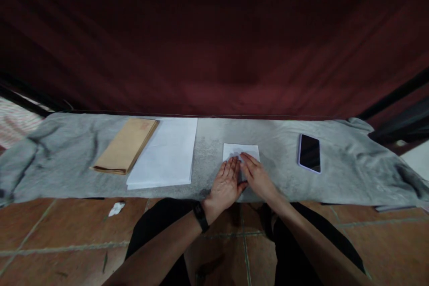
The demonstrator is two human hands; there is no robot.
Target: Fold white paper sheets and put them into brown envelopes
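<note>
A small folded sheet of white paper [241,148] lies on the grey cloth in front of me. My left hand [226,183] rests flat on its near left part, fingers stretched out and pointing away from me. My right hand [257,178] lies on the near right part, fingers extended towards the middle, their tips close to the left hand's fingers. Both palms face down, and they cover the paper's near half. Whether anything sits beneath the fingers is hidden.
Left of the hands lies a stack of large white sheets [167,156], with folded brown paper bags [125,145] overlapping its left side. A phone in a purple case [309,153] lies to the right. The grey cloth [214,136] ends at a dark red curtain [214,62].
</note>
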